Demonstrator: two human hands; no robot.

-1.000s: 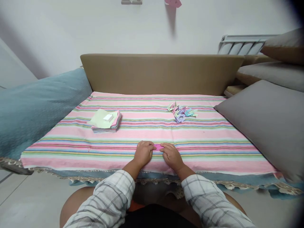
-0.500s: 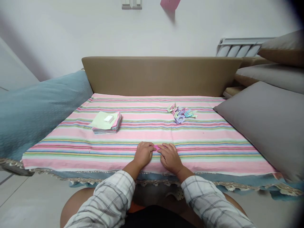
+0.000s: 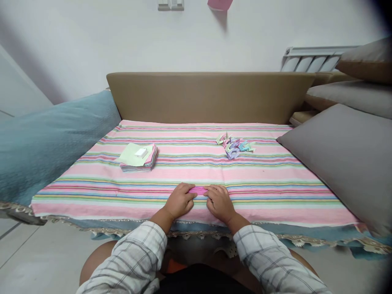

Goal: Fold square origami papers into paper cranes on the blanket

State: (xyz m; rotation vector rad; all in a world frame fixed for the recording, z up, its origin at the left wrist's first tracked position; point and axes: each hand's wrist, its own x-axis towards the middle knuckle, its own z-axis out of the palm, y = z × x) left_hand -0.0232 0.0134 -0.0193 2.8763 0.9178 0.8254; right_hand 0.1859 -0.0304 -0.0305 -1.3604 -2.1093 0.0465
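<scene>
A folded piece of bright pink paper (image 3: pixel 198 190) lies on the striped cloth near the front edge, between my two hands. My left hand (image 3: pixel 180 200) pinches its left end, thumb and fingers closed on it. At the right end, my right hand (image 3: pixel 219 201) has its fingers closed on the paper, which they partly cover. Beyond, to the right, sits a small heap of folded paper cranes (image 3: pixel 234 146) in green, pink, purple and blue. A stack of coloured paper sheets (image 3: pixel 151 163) lies to the left, with a small white box (image 3: pixel 141 152) on top.
The pink striped cloth (image 3: pixel 183 163) covers the seat up to a brown backrest (image 3: pixel 208 98). A blue-covered armrest (image 3: pixel 61 130) bounds the left side. Grey cushions (image 3: pixel 343 151) are piled at the right. A lace-trimmed edge (image 3: pixel 196 235) hangs over my knees.
My left hand has moved a little to the left, so more of the pink paper shows between my hands. My right hand stays nearly in place.
</scene>
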